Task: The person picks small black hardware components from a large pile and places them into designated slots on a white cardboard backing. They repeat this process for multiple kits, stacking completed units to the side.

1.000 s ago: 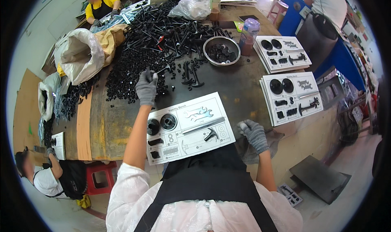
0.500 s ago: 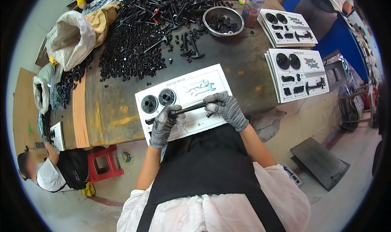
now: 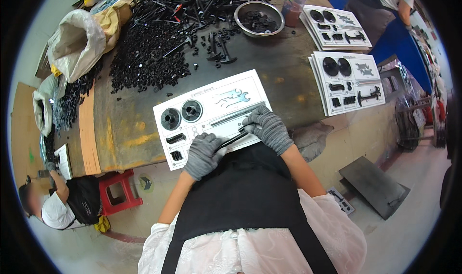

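A white printed card (image 3: pixel 166 111) lies tilted at the table's front edge, with black and silver parts on it. Two round black discs (image 3: pixel 181 114) sit at its upper left, and silver wrenches (image 3: pixel 237 97) at its upper right. A long grey rod (image 3: pixel 230 116) lies across its right half. Over the card's lower part, my gloved left hand (image 3: pixel 204 154) is closed on one end of a short black bar (image 3: pixel 236 139). The gloved fingers of my right hand (image 3: pixel 268 129) pinch its other end. Small black parts (image 3: pixel 175 139) rest on the card's lower left.
A heap of loose black hardware (image 3: pixel 149 52) covers the far left of the table (image 3: pixel 269 64). Behind the card stand a metal bowl (image 3: pixel 260 19) of black discs and a bottle (image 3: pixel 294 6). Finished-looking card stacks (image 3: pixel 347 84) lie at right. Another person (image 3: pixel 57 202) sits far left.
Both hands have come down closer to the card, the left one slightly right. The grey rod and the card's lower-left parts are now uncovered. The view has shifted a little.
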`<action>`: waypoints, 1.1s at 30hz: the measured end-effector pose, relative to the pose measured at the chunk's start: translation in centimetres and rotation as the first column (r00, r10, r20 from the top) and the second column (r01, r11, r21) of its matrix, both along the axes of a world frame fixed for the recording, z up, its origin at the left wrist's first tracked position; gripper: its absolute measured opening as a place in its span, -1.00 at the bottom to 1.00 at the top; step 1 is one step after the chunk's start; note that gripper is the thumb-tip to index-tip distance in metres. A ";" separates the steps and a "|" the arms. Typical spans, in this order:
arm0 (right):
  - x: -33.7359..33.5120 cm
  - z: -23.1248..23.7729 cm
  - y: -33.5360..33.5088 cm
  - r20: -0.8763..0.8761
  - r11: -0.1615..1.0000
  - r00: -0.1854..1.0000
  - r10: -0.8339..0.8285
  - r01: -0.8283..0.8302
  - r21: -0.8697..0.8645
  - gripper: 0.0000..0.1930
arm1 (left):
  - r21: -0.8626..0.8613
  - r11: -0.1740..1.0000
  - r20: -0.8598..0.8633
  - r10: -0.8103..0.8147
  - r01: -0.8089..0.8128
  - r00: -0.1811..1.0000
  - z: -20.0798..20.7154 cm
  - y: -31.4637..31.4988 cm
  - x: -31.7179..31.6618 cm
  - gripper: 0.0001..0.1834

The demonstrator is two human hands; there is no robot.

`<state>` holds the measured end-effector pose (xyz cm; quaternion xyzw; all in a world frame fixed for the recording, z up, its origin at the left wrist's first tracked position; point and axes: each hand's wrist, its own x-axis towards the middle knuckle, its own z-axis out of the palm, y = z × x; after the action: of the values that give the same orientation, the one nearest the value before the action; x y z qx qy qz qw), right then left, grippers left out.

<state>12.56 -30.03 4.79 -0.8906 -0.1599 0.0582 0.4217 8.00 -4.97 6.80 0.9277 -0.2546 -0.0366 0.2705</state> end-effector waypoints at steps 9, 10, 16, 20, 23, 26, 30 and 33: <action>-0.5 -0.5 0.6 -0.003 0.993 0.993 -0.114 0.114 -0.009 -0.82 | -0.013 0.998 0.353 0.068 -0.067 0.933 -3.1 -1.4 0.6 -0.61; -0.7 -0.6 0.6 0.012 0.993 0.994 -0.111 0.111 -0.028 -0.82 | -0.015 0.996 0.351 0.083 -0.083 0.933 -3.1 -1.5 0.4 -0.61; 4.5 1.9 -1.0 0.098 0.985 0.982 -0.161 0.154 0.081 -0.80 | -0.046 0.988 0.377 0.154 -0.148 0.913 -2.7 -1.9 0.3 -0.65; 17.4 4.6 -3.0 0.481 0.959 0.831 -0.280 0.258 0.113 -0.80 | -0.122 0.974 0.319 0.220 -0.190 0.922 -1.3 -1.4 0.6 -0.67; 28.0 2.9 -4.9 0.466 0.885 0.855 -0.226 0.380 -0.268 -0.80 | -0.148 0.952 0.358 0.304 -0.267 0.883 0.2 0.0 1.5 -0.72; 34.8 0.1 -4.9 0.200 0.827 0.951 -0.237 0.305 -0.472 -0.80 | -0.152 0.924 0.381 0.381 -0.350 0.842 1.0 2.6 1.9 -0.74; 38.8 -3.0 -6.6 0.208 0.658 0.915 -0.346 0.394 -0.642 -0.76 | -0.100 0.893 0.437 0.436 -0.440 0.787 0.1 6.4 1.1 -0.78; 37.4 -0.7 -4.8 0.145 0.718 0.940 -0.309 0.331 -0.612 -0.78 | -0.101 0.808 0.450 0.557 -0.580 0.698 -1.9 10.7 -1.4 -0.84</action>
<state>50.00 -34.82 4.11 -0.9945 0.0182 0.0200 0.1016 6.61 5.77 4.94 0.9484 -0.0113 0.2627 0.1775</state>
